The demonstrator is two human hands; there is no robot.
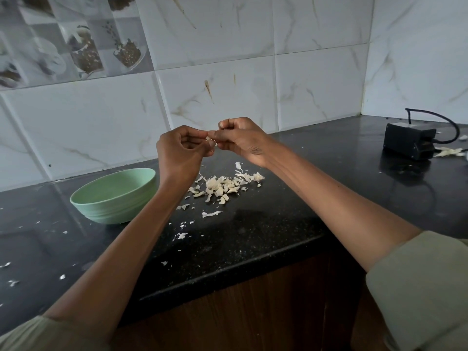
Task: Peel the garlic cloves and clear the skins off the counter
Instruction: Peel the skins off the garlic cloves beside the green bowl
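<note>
Pinching one small pale garlic clove (210,141) between my left hand (183,150) and right hand (240,140), both grips closed on it above the black stone bench (266,229). I'd tug gently, letting papery skin fall onto the pile (224,186) below.

The black counter (253,231) carries a green bowl (114,196), a garlic pile (222,186), scattered skins (182,235) and a black box (409,140).

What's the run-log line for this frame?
step: peeling | hands: left and right pinch garlic clove | skins: on counter | bowl: left
</note>
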